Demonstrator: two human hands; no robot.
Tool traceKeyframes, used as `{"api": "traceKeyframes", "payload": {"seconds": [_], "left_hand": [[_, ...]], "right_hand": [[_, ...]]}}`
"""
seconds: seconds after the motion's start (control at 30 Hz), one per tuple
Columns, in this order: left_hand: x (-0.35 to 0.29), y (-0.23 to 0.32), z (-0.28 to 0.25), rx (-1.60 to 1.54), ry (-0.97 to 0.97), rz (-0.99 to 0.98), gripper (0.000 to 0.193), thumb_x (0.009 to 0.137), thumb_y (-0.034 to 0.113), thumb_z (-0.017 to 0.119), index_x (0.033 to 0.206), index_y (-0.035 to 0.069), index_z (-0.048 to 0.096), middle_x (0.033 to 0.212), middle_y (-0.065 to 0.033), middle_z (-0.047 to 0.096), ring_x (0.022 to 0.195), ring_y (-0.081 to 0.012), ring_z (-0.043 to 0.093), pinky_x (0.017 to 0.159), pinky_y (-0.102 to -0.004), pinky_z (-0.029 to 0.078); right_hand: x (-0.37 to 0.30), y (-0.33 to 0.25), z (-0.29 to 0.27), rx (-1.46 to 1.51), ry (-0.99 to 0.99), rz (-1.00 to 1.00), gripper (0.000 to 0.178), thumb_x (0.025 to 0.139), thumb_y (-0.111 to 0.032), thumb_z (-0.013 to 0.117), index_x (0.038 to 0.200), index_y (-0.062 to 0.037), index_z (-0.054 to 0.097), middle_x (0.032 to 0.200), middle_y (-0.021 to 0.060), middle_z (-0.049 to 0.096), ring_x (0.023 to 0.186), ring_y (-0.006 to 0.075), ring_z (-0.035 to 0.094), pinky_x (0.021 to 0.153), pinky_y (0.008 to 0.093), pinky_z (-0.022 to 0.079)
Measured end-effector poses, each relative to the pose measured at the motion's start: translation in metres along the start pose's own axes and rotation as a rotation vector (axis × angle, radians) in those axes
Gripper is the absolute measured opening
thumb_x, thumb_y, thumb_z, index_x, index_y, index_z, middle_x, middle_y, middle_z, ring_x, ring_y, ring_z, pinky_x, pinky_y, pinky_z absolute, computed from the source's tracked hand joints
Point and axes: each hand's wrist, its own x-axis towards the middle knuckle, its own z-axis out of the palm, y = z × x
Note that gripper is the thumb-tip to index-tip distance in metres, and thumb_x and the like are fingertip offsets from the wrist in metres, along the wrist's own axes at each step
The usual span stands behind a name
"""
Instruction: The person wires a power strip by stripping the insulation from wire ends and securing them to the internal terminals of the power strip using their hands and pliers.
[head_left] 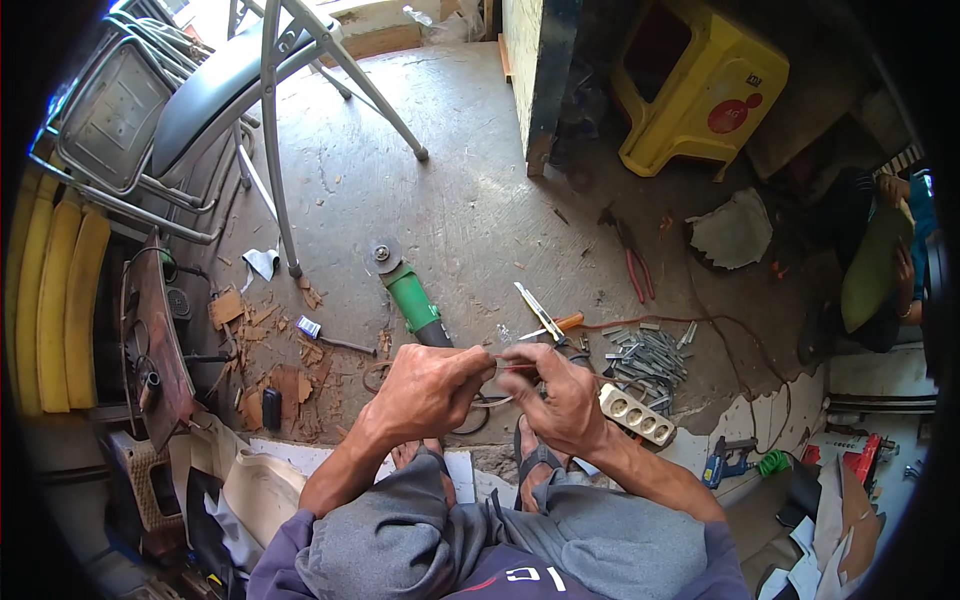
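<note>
Both my hands meet above the floor in front of my knees. My left hand (430, 388) has its fingers curled in a pinch, and my right hand (558, 395) faces it, thumb and fingers pressed together. Between the fingertips runs a thin reddish-brown cord (507, 363), gripped from both sides; its ends are partly hidden by the hands. Just beyond lies a green angle grinder (408, 298) with its disc pointing away. To its right are a utility knife (540, 312) and an orange-handled tool (568, 322). A white power strip (637, 415) rests below my right wrist.
Metal strips (652, 360) lie heaped at right; red-handled pliers (630, 257) lie farther off. Brown scraps (262, 330) litter the left floor. Folding chair (225, 95), yellow stool (705, 90) and wooden panel (540, 80) stand around. A blue tool (727, 461) lies lower right. Another person (900, 240) sits at right.
</note>
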Motion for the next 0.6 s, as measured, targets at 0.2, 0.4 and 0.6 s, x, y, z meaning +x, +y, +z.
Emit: {"api": "traceKeyframes", "payload": {"seconds": [0.2, 0.4, 0.6], "left_hand": [[-0.002, -0.004, 0.005, -0.07, 0.02, -0.043, 0.006, 0.088, 0.007, 0.068, 0.091, 0.002, 0.066, 0.067, -0.0157, 0.062, 0.056, -0.0311, 0.062, 0.053, -0.0386, 0.047], [-0.003, -0.012, -0.005, -0.128, 0.093, -0.175, 0.008, 0.092, 0.01, 0.065, 0.094, 0.002, 0.065, 0.065, -0.0139, 0.06, 0.058, -0.0262, 0.063, 0.055, -0.0361, 0.048], [-0.01, -0.02, -0.011, -0.676, 0.351, -0.308, 0.02, 0.102, 0.017, 0.057, 0.094, 0.0, 0.063, 0.077, -0.002, 0.061, 0.065, -0.007, 0.05, 0.057, -0.0252, 0.04]], "right_hand": [[-0.01, 0.013, -0.006, 0.03, -0.155, 0.425, 0.04, 0.105, -0.033, 0.053, 0.088, 0.001, 0.065, 0.063, 0.0114, 0.065, 0.054, 0.0208, 0.066, 0.05, 0.0351, 0.048], [-0.008, 0.047, -0.018, -0.357, -0.066, 0.371, 0.043, 0.099, -0.04, 0.061, 0.105, 0.0022, 0.064, 0.089, 0.0156, 0.068, 0.079, 0.0205, 0.067, 0.065, 0.0353, 0.052], [-0.006, 0.068, -0.011, 0.374, -0.366, 0.728, 0.059, 0.093, -0.03, 0.069, 0.138, 0.0009, 0.048, 0.124, 0.016, 0.061, 0.108, 0.0237, 0.062, 0.09, 0.0353, 0.053]]}}
